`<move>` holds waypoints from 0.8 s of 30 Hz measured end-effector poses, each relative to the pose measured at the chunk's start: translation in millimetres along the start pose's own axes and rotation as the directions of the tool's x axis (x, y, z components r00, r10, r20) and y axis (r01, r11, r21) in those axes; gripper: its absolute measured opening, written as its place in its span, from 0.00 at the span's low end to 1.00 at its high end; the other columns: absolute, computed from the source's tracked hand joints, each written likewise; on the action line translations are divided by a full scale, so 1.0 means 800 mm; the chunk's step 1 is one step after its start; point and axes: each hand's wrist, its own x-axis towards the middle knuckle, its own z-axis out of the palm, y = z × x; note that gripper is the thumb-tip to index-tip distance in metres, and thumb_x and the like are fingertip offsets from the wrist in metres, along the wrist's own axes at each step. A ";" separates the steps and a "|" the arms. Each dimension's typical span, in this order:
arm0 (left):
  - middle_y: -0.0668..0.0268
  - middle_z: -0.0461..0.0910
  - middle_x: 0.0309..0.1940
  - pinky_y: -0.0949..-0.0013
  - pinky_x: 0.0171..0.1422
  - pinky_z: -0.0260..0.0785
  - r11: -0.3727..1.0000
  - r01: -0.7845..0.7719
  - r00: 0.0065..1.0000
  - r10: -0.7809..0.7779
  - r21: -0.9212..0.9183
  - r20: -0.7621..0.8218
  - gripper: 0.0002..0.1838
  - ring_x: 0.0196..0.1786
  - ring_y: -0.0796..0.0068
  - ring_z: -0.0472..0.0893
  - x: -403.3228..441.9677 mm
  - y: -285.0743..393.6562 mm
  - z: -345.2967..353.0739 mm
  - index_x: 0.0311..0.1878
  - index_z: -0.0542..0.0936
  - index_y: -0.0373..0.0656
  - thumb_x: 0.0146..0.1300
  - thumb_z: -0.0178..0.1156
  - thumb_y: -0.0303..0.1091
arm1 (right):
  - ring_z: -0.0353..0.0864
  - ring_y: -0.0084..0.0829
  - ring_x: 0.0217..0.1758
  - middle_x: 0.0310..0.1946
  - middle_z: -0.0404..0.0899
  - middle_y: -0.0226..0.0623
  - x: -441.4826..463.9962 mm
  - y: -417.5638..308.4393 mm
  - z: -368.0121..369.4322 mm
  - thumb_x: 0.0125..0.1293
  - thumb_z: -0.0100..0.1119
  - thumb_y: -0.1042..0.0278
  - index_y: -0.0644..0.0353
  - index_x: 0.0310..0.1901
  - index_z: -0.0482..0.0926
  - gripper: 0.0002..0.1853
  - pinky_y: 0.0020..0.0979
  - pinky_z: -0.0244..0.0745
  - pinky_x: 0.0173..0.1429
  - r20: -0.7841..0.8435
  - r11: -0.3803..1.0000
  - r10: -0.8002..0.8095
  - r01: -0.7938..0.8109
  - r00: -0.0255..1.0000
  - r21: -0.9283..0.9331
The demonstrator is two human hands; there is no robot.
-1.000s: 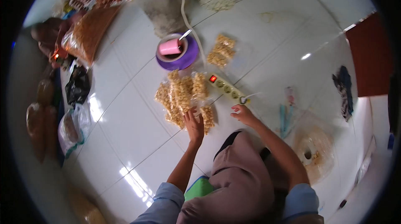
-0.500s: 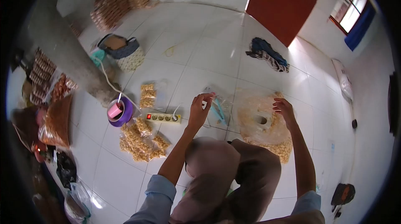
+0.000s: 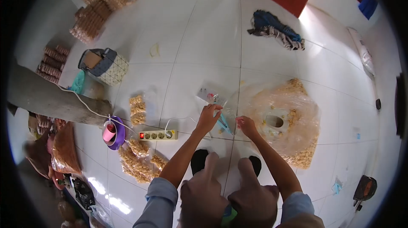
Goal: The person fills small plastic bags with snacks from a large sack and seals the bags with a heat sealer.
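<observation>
My left hand (image 3: pixel 209 118) has its fingers curled and thumb bent inward, above a long light-blue tool (image 3: pixel 222 122) on the floor. What its fingertips hold, if anything, I cannot make out. Just beyond lies a clear packet with printed marks (image 3: pixel 209 95). My right hand (image 3: pixel 247 127) is close by, thumb and fingers pinched together; see-through plastic appears near them, but whether they grip it is unclear. To its right a large clear plastic bag (image 3: pixel 289 119) lies flat, holding yellowish puffed snack pieces (image 3: pixel 304 153), with a round opening in its middle.
On the left are filled snack packets (image 3: pixel 137 160), a row of small packets (image 3: pixel 137 110), a power strip (image 3: pixel 158 135) with cords, and a purple bowl (image 3: pixel 117 133) with a pink cup (image 3: pixel 109 132). A pillar (image 3: pixel 55 98), basket (image 3: pixel 111 67) and crumpled cloth (image 3: pixel 276 30) stand farther off.
My right hand has moved left, from over the large bag to beside my left hand, and its fingers have closed. My left hand is slightly lower. The view has tilted down.
</observation>
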 end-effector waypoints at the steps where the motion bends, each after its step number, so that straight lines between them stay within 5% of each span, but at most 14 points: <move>1: 0.64 0.76 0.40 0.58 0.55 0.63 1.000 0.029 0.999 -0.029 -0.007 0.013 0.09 0.50 0.65 0.74 0.010 -0.013 0.011 0.43 0.76 0.44 0.59 0.56 0.32 | 0.80 0.33 0.32 0.28 0.79 0.41 0.026 0.024 0.016 0.59 0.51 0.71 0.63 0.37 0.78 0.09 0.31 0.74 0.37 -0.055 0.956 -0.134 0.114 0.990 -0.271; 2: 0.63 0.75 0.43 0.56 0.59 0.59 0.996 0.065 0.998 -0.066 0.065 0.013 0.10 0.52 0.64 0.72 0.023 -0.025 0.023 0.43 0.75 0.45 0.58 0.56 0.31 | 0.80 0.38 0.31 0.25 0.79 0.45 0.048 0.047 0.031 0.55 0.53 0.72 0.65 0.34 0.79 0.08 0.34 0.73 0.37 -0.065 0.826 -0.281 0.207 0.958 -0.524; 4: 0.62 0.74 0.45 0.54 0.63 0.55 0.984 0.116 0.992 -0.121 0.137 0.032 0.10 0.55 0.62 0.70 0.043 -0.047 0.037 0.44 0.75 0.45 0.57 0.56 0.30 | 0.79 0.43 0.32 0.27 0.79 0.48 0.062 0.020 0.043 0.54 0.52 0.73 0.65 0.33 0.79 0.08 0.37 0.72 0.38 -0.166 0.888 -0.181 0.089 0.969 -0.452; 6: 0.60 0.71 0.51 0.53 0.68 0.50 0.926 -0.044 0.998 0.023 0.374 0.062 0.13 0.58 0.62 0.69 0.057 -0.065 0.052 0.46 0.75 0.44 0.57 0.56 0.30 | 0.78 0.47 0.34 0.28 0.78 0.50 0.083 0.023 0.050 0.53 0.50 0.74 0.66 0.32 0.79 0.09 0.40 0.72 0.39 -0.264 0.927 -0.071 -0.034 0.962 -0.375; 9: 0.59 0.72 0.52 0.51 0.71 0.43 0.876 -0.052 0.999 0.039 0.479 0.037 0.14 0.58 0.61 0.69 0.065 -0.087 0.078 0.48 0.74 0.40 0.57 0.53 0.27 | 0.80 0.38 0.30 0.25 0.79 0.44 0.112 0.044 0.061 0.55 0.49 0.77 0.65 0.32 0.80 0.09 0.34 0.72 0.35 -0.414 0.992 -0.053 0.001 0.909 -0.124; 11: 0.58 0.72 0.52 0.50 0.71 0.43 0.861 -0.072 0.997 0.061 0.504 0.040 0.15 0.58 0.61 0.70 0.065 -0.092 0.084 0.49 0.74 0.39 0.57 0.51 0.26 | 0.78 0.27 0.23 0.22 0.79 0.36 0.112 0.028 0.066 0.57 0.48 0.79 0.64 0.35 0.81 0.10 0.27 0.70 0.28 -0.356 0.924 0.157 -0.009 0.921 0.383; 16: 0.58 0.74 0.50 0.47 0.71 0.41 0.861 -0.132 0.990 0.139 0.491 0.024 0.17 0.55 0.61 0.73 0.076 -0.095 0.079 0.49 0.74 0.38 0.56 0.48 0.21 | 0.72 0.19 0.18 0.21 0.76 0.32 0.135 0.023 0.068 0.60 0.47 0.81 0.61 0.43 0.81 0.14 0.20 0.67 0.22 -0.352 0.952 0.077 0.036 0.933 0.305; 24: 0.60 0.78 0.45 0.48 0.72 0.38 0.897 -0.086 0.975 -0.014 0.434 0.222 0.18 0.52 0.62 0.76 0.115 -0.083 0.060 0.46 0.77 0.39 0.53 0.46 0.17 | 0.72 0.19 0.17 0.25 0.77 0.34 0.153 0.003 0.056 0.59 0.53 0.76 0.53 0.48 0.80 0.15 0.22 0.73 0.23 -0.240 0.938 0.110 -0.021 0.964 0.347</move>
